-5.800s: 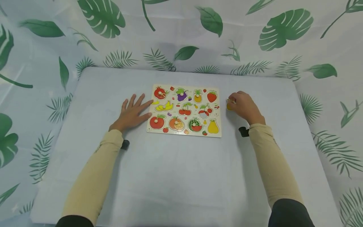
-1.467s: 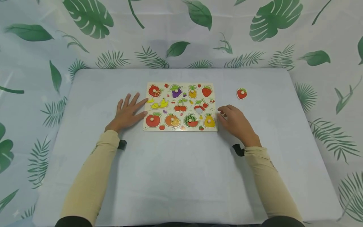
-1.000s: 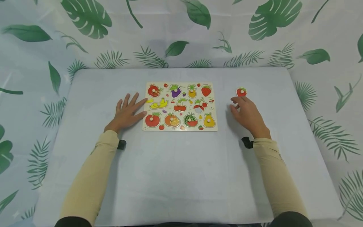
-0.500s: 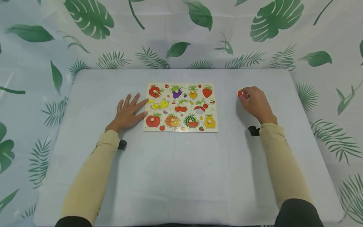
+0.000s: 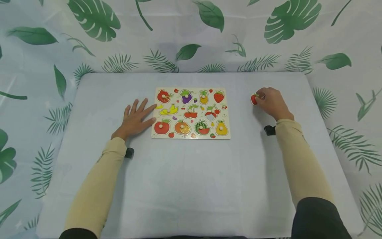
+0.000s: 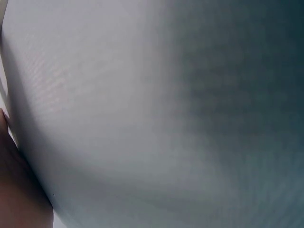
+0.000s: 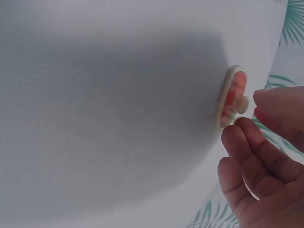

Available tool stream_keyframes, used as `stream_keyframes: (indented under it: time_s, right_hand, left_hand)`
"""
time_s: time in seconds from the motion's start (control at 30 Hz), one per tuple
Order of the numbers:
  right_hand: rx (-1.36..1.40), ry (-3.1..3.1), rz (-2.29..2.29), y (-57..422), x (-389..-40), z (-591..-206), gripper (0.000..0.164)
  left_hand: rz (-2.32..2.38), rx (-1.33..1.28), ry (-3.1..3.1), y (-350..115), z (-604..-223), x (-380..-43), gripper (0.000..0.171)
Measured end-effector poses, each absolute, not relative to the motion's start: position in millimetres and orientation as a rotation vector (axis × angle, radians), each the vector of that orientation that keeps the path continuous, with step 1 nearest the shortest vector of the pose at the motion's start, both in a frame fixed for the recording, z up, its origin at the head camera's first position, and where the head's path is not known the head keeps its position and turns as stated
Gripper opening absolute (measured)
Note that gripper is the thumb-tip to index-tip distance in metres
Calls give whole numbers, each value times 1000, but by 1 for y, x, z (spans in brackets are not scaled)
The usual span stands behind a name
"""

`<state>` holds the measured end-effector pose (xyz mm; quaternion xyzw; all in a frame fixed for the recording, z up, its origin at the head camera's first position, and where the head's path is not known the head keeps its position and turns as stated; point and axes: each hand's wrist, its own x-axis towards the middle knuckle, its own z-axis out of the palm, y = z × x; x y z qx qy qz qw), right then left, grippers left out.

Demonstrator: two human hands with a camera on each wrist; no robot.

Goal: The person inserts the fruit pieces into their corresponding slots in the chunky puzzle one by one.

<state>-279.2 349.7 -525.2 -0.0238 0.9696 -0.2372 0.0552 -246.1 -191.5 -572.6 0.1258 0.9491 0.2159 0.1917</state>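
Note:
A wooden fruit puzzle board [image 5: 191, 136] lies mid-table. My left hand [image 5: 132, 121] rests palm down with fingers spread, index and thumb tips at the board's left edge. In the left wrist view only part of that hand [image 6: 23, 190] shows, at the lower left. My right hand [image 5: 273, 103] is over the strawberry puzzle piece [image 5: 254, 99], right of the board. In the right wrist view the curled fingers [image 7: 237, 147] meet the leaf end of the strawberry piece [image 7: 232, 92]; the thumb sits just off its round knob. I cannot tell whether it is pinched.
On the board, the strawberry picture [image 5: 219, 97] at the top right has no knob, while the pear [image 5: 221, 128] and most other fruits have one. White cloth covers the table [image 5: 191, 186]. A leaf-print curtain [image 5: 191, 33] hangs behind and at both sides.
The right hand placed the pear, left the board and came to the strawberry piece, which has turned with its leaf end toward the right. The left hand has stayed at the board's edge.

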Motion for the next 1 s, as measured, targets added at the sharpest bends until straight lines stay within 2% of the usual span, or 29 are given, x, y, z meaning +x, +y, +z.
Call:
stream_keyframes:
  time_s: [0.4,1.0]
  right_hand:
    - [-106,2922,-650,349,-290,-532,27]
    - [-112,2889,-615,344,-296,-524,28]
  left_hand:
    - [586,362,2670,-191,-576,-248,72]
    - [595,367,2677,-193,-577,-249,72]
